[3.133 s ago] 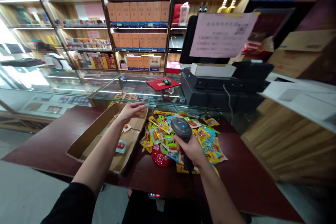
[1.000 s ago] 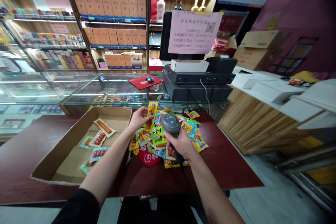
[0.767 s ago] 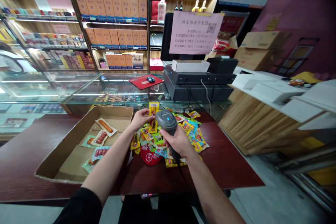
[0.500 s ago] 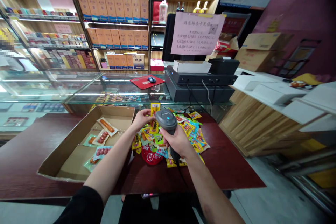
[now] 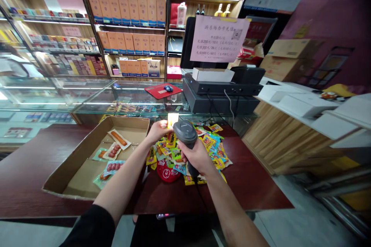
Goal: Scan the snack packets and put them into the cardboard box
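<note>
Left hand (image 5: 158,132) crossed box edge (image 5: 148,122), apparently pinching packet (image 5: 171,139).

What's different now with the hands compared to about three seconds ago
The left hand has moved rightward from over the cardboard tray and taken hold of a yellow packet, whose top end is now brightly lit. The blue light on the scanner no longer shows. Unchanged: the right hand grips the scanner above the packet pile.
</note>
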A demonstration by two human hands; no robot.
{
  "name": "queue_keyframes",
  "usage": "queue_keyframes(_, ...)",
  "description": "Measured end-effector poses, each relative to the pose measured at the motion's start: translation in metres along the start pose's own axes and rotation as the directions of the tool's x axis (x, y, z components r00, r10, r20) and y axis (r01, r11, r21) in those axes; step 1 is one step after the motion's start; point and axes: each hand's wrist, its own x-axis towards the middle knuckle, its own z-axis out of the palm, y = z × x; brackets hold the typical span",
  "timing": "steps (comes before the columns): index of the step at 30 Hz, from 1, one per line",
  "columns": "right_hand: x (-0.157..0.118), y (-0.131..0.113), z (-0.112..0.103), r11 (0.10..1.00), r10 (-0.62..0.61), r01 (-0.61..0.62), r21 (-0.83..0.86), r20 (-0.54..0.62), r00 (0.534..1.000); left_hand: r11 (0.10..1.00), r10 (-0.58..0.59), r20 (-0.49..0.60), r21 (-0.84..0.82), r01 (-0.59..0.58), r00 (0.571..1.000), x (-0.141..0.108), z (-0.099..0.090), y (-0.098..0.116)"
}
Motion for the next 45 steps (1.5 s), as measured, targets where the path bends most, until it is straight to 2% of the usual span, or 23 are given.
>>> queue_keyframes(8, -0.002, 0.003, -0.005, 1.0, 0.002, -0.003, 0.021, 0.037, 0.999, 0.996, -0.032, -0.022, -0.082, 0.03, 0.999, 0.002, -0.001, -0.003)
queue_keyframes(14, -0.005, 0.019, -0.015, 0.999, 0.036, -0.036, 0.003, -0.006, 0.999, 0.996, -0.047, -0.076, -0.084, 0.04, 0.996, 0.001, -0.007, 0.011)
queue_keyframes(19, -0.007, 0.026, -0.026, 0.997, 0.077, -0.076, 0.024, -0.012, 0.997, 0.995, -0.013, -0.167, -0.099, -0.003, 0.986, 0.002, -0.025, 0.029)
queue_keyframes(24, -0.005, 0.022, -0.031, 0.992, 0.098, -0.096, 0.079, -0.021, 0.995, 0.998, -0.037, -0.261, -0.055, 0.023, 0.965, -0.007, -0.058, 0.05)
queue_keyframes(29, 0.004, 0.034, -0.026, 0.998, 0.048, -0.048, 0.032, 0.007, 0.999, 0.994, -0.105, -0.345, -0.011, 0.108, 0.933, -0.043, -0.112, 0.054)
queue_keyframes(33, 0.01, 0.04, -0.014, 0.998, 0.052, -0.053, 0.041, 0.028, 0.998, 0.988, -0.127, -0.491, 0.014, 0.154, 0.862, -0.081, -0.155, 0.056)
queue_keyframes(36, 0.011, 0.038, -0.007, 0.998, 0.023, -0.026, 0.051, 0.059, 0.998, 0.993, -0.099, -0.588, -0.001, 0.122, 0.803, -0.099, -0.173, 0.061)
queue_keyframes(39, 0.011, 0.033, -0.005, 0.998, 0.018, -0.022, 0.051, 0.078, 0.997, 0.994, -0.075, -0.607, 0.019, 0.109, 0.791, -0.1, -0.175, 0.062)
queue_keyframes(42, 0.011, 0.03, -0.009, 0.997, 0.039, -0.043, 0.065, 0.049, 0.998, 0.993, -0.086, -0.534, 0.022, 0.115, 0.841, -0.084, -0.161, 0.059)
queue_keyframes(45, 0.011, 0.03, -0.019, 0.997, 0.053, -0.054, 0.048, 0.023, 0.998, 0.993, -0.106, -0.436, 0.006, 0.121, 0.894, -0.059, -0.132, 0.056)
